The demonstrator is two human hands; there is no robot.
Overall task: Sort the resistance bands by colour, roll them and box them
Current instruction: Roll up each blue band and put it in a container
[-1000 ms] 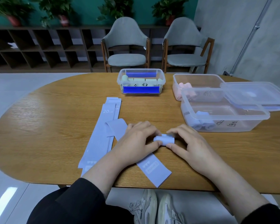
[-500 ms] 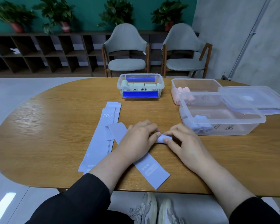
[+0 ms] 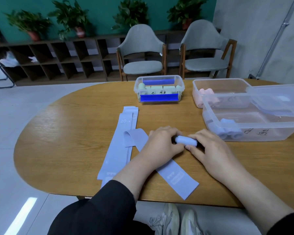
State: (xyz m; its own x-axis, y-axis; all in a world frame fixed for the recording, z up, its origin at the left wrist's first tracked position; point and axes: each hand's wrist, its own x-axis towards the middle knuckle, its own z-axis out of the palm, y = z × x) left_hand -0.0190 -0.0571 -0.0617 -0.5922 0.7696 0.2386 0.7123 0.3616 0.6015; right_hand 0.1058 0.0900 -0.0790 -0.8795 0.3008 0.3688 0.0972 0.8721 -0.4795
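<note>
Lilac band roll (image 3: pixel 185 141) sits near the tabletop's front edge, pinched between the left hand (image 3: pixel 163 143) and right hand (image 3: pixel 210 150). Keep even pressure on both ends so the coil stays tight before it goes into the clear box (image 3: pixel 255 133) of lilac rolls at the right edge.

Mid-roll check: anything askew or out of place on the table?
One lavender band lies diagonally across the straight stack, its far end folded over. A loose lid rests tilted across the two right boxes. Nothing spilled or damaged.
</note>
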